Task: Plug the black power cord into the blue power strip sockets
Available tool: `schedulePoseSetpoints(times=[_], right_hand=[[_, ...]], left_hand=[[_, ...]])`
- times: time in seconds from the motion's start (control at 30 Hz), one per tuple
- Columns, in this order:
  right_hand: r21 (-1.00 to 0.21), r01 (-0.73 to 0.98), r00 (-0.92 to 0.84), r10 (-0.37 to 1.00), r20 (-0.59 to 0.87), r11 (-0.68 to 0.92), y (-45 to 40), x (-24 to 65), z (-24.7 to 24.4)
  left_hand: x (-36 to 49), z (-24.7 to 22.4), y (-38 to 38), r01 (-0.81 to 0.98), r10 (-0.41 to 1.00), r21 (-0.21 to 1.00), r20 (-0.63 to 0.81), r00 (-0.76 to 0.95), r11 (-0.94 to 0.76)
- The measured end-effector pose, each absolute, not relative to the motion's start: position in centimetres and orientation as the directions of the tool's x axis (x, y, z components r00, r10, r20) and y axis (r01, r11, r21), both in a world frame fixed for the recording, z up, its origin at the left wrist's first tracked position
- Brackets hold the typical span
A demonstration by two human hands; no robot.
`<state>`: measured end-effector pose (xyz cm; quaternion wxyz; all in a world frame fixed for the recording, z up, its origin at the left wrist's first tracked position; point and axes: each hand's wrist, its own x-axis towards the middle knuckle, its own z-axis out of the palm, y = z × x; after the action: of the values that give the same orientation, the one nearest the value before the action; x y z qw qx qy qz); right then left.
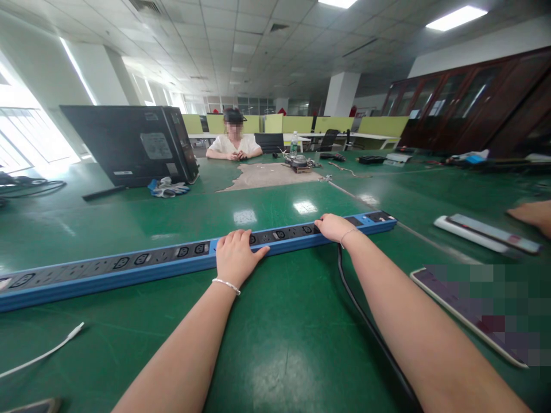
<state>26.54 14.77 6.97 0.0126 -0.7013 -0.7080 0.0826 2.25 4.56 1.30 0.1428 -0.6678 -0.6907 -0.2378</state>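
A long blue power strip (163, 274) with black sockets lies slantwise across the green table, its right end farther from me. My left hand (237, 256) grips it near the middle, fingers over the top and thumb along the front side. Toward the strip's right end, my right hand (333, 227) is closed around the plug of a black power cable, at the sockets. My fingers cover most of the plug, so how deep it sits cannot be seen. From under that hand the black cable (361, 312) hangs down and runs toward me beside my right forearm.
A black computer case (129, 146) stands at the back left, gloves (167, 187) beside it. A white cable (51, 353) lies front left. At right are a phone (465, 321), a white device (482, 232) and another person's hand (534, 217). Another person (235, 143) sits opposite.
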Motion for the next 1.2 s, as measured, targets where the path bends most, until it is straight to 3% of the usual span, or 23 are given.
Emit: schedulePoseSetpoints(times=[1.2], right_hand=[[-0.068, 0.979, -0.202, 0.968, -0.151, 0.194, 15.1, 26.5, 8.3]], left_hand=[[2.2, 1.3, 4.6, 0.989, 0.853, 0.144, 0.519, -0.060, -0.018]])
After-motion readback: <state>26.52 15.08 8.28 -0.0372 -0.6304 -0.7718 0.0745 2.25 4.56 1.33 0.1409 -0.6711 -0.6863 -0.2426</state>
